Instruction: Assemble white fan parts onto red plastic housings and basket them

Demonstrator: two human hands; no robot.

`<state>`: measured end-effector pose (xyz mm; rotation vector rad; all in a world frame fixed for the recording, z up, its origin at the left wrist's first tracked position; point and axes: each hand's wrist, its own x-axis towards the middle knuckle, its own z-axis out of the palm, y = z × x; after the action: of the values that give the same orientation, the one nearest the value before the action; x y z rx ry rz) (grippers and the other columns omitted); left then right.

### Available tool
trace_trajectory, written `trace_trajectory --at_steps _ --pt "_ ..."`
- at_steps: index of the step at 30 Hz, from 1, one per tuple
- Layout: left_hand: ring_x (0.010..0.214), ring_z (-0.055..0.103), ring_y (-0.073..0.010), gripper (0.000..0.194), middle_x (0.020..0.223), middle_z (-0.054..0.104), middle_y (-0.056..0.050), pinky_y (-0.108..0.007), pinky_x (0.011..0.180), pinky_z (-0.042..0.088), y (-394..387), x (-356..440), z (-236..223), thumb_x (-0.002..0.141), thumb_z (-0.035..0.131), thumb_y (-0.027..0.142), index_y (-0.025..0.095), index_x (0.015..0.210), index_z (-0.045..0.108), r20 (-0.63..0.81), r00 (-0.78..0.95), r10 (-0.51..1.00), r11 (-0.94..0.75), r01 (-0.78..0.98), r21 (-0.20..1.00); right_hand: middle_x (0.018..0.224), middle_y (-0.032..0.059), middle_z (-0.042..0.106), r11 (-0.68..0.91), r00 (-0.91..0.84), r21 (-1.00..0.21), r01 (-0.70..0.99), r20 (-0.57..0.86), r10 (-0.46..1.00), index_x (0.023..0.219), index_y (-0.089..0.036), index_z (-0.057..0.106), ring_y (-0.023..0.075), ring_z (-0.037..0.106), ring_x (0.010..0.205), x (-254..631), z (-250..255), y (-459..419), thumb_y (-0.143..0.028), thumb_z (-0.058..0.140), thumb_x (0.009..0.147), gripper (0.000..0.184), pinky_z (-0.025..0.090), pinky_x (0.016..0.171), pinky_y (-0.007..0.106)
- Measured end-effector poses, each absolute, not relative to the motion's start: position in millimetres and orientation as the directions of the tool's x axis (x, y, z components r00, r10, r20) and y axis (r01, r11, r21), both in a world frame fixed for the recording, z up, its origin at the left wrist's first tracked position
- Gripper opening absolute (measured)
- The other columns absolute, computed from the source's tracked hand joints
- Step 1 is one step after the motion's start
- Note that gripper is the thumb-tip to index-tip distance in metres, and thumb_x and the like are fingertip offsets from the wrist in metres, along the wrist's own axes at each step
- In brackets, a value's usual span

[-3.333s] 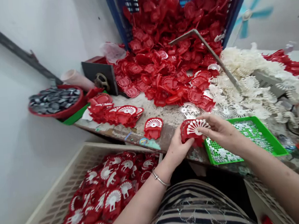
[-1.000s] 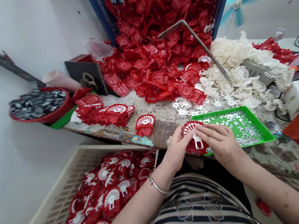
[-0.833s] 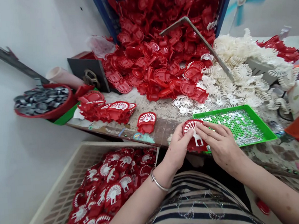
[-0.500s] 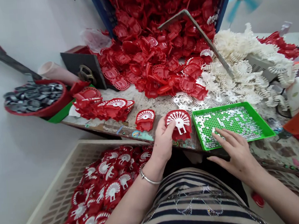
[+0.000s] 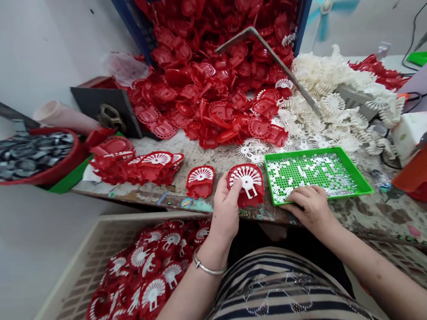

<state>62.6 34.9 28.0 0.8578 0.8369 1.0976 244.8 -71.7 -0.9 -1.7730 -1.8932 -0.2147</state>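
Note:
My left hand (image 5: 225, 206) is closed on a red plastic casing (image 5: 258, 196) with a white fan-shaped plastic piece (image 5: 247, 181) lying on it. Its thumb presses on the white piece, near the table's front edge. A shallow green tray (image 5: 361, 180) of small shiny washer-like rings stands just right of the casing. At the tray's front rim, my right hand (image 5: 309, 205) has its fingers bent over the rings and its thumb close by. Whatever lies between these fingertips is hidden. Left of the held casing rests a similar red casing (image 5: 200, 181) with a white fan.
Behind are heaped red casings (image 5: 220, 112) and white fan pieces (image 5: 333, 103), with a bent metal bar (image 5: 283, 68) over them. At left are stacked casings (image 5: 135, 161) and a red basin (image 5: 64, 164) of dark parts. A pale crate (image 5: 71, 279) of assembled casings stands below.
My right hand has moved from above the tray down to its front rim, and its spread fingers have drawn together. My left hand still holds the casing. The whole view has shifted slightly.

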Motion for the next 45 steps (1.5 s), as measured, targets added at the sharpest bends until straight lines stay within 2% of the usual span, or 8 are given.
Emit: trace_trajectory --at_steps 4,7,10,16,26,35,41,45 --pt "0.081 0.066 -0.0144 0.036 0.099 0.071 -0.003 -0.028 0.077 0.053 28 66 29 0.079 0.070 0.032 0.018 0.111 0.060 -0.168 0.318 0.933 0.285 -0.370 0.884 0.095 0.0068 0.068 0.104 0.050 -0.273 0.956 0.502 0.863 0.098 -0.021 0.067 0.0213 0.063 0.088 244 10 -76 -0.046 0.057 0.092 0.027 0.042 0.083 0.038" --pt "0.086 0.065 -0.0163 0.039 0.103 0.070 -0.004 -0.030 0.082 0.052 20 70 35 0.079 0.069 0.033 0.018 0.114 0.059 -0.195 0.424 0.884 0.349 -0.325 0.879 0.115 0.0145 0.061 0.111 0.088 -0.336 0.935 0.526 0.846 0.128 -0.019 0.055 0.0275 0.058 0.107 236 31 -77 -0.060 0.054 0.088 0.057 0.047 0.089 0.043" --pt "0.092 0.064 -0.0174 0.037 0.107 0.069 -0.005 -0.031 0.085 0.051 14 73 42 0.082 0.066 0.032 0.018 0.115 0.058 -0.184 0.522 0.833 0.367 -0.272 0.889 0.126 0.0154 0.055 0.168 0.021 -0.330 0.929 0.501 0.865 0.139 -0.021 0.045 0.0296 0.052 0.117 228 49 -72 -0.060 0.055 0.087 0.065 0.045 0.096 0.048" --pt "0.092 0.062 -0.0161 0.033 0.106 0.068 -0.004 -0.029 0.084 0.049 10 73 40 0.088 0.060 0.035 0.020 0.117 0.058 -0.178 0.553 0.814 0.340 -0.206 0.917 0.126 0.0147 0.056 0.199 -0.025 -0.281 0.939 0.520 0.854 0.135 -0.021 0.050 0.0299 0.052 0.115 223 46 -65 -0.050 0.059 0.088 0.055 0.044 0.097 0.050" --pt "0.086 0.063 -0.0142 0.032 0.101 0.069 -0.003 -0.026 0.079 0.050 3 76 46 0.086 0.063 0.037 0.019 0.113 0.058 -0.213 0.530 0.820 0.416 -0.299 0.859 0.129 0.0167 0.056 0.133 -0.006 -0.171 0.976 0.593 0.805 0.127 -0.016 0.056 0.0334 0.049 0.117 216 46 -70 -0.049 0.061 0.087 0.052 0.040 0.100 0.052" --pt "0.085 0.063 -0.0129 0.031 0.102 0.070 -0.003 -0.025 0.079 0.051 3 74 45 0.089 0.059 0.037 0.019 0.114 0.058 -0.196 0.505 0.841 0.390 -0.314 0.866 0.129 0.0164 0.057 0.159 -0.001 -0.201 0.967 0.619 0.785 0.129 -0.016 0.054 0.0308 0.051 0.117 214 50 -71 -0.049 0.059 0.089 0.052 0.040 0.100 0.050" --pt "0.093 0.063 -0.0149 0.031 0.106 0.069 -0.003 -0.027 0.085 0.050 2 74 42 0.090 0.057 0.043 0.021 0.113 0.060 -0.190 0.480 0.857 0.367 -0.309 0.877 0.129 0.0171 0.056 0.168 -0.001 -0.208 0.963 0.625 0.780 0.128 -0.014 0.054 0.0316 0.050 0.117 213 49 -69 -0.048 0.059 0.089 0.052 0.042 0.100 0.050" --pt "0.088 0.063 -0.0138 0.028 0.103 0.069 -0.003 -0.026 0.082 0.051 1 76 42 0.088 0.061 0.033 0.020 0.113 0.058 -0.180 0.495 0.850 0.364 -0.305 0.880 0.131 0.0176 0.054 0.144 0.006 -0.209 0.967 0.585 0.811 0.129 -0.013 0.054 0.0328 0.047 0.118 211 43 -68 -0.048 0.058 0.090 0.053 0.042 0.100 0.051"
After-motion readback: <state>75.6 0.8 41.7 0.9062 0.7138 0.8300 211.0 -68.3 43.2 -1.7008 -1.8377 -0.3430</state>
